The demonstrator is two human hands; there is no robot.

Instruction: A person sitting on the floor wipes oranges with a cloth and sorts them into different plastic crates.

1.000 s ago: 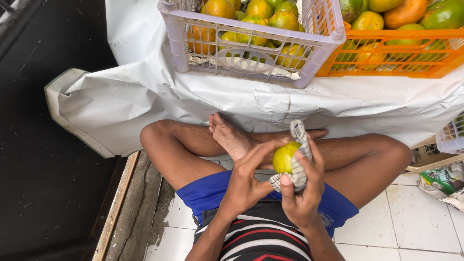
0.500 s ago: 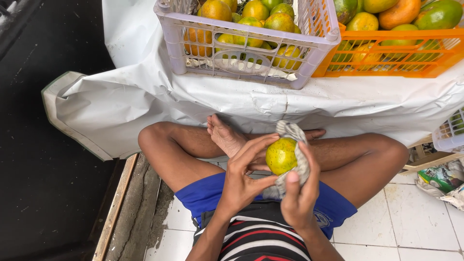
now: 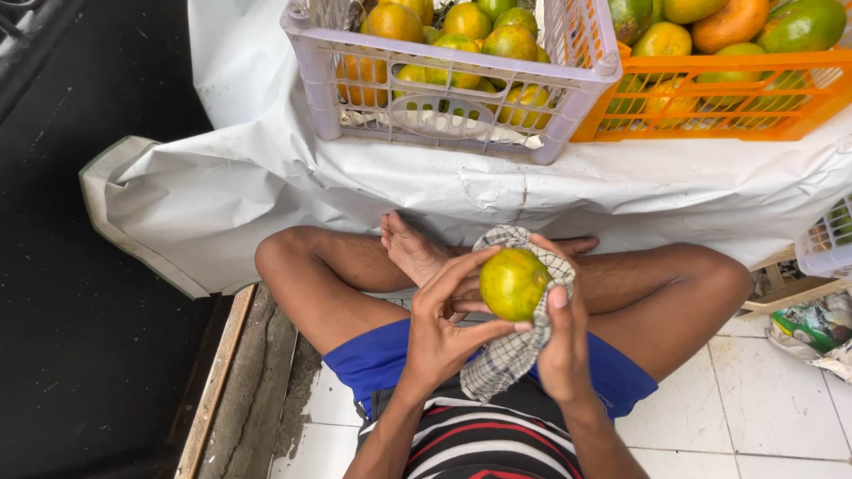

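Seated cross-legged on white floor tiles (image 3: 754, 417), seen from above, in blue shorts (image 3: 377, 359) and a striped shirt (image 3: 484, 443).

Left hand (image 3: 444, 324) half curled, fingertips and thumb pinching a yellow-green citrus fruit (image 3: 513, 284) from its 9 o'clock side; index finger up along the fruit's upper edge, thumb under its lower edge.

Right hand (image 3: 561, 341) cupped against the fruit from 3 o'clock, a checked cloth (image 3: 510, 359) caught between palm and fruit. Thumb pressed on the cloth at the fruit's 4 o'clock edge. Cloth wrapped around the far side of the fruit, showing at 12 o'clock, with a loose end hanging down toward 7 o'clock over the shirt.

Fruit held above the lap, between both hands, just in front of a bare foot (image 3: 417, 253) at about 10 o'clock.

Beyond the knees, at 12 o'clock, a white sheet (image 3: 293, 177) draped over a low surface. On it, a pale lilac crate (image 3: 461, 111) full of orange and green citrus; touching it at its 3 o'clock side, an orange crate (image 3: 737, 102) with more fruit. At the far 3 o'clock edge, the corner of a white basket (image 3: 825, 244), with crumpled packaging (image 3: 812, 333) below it. At 9 o'clock, dark ground (image 3: 98, 337) past a kerb edge.
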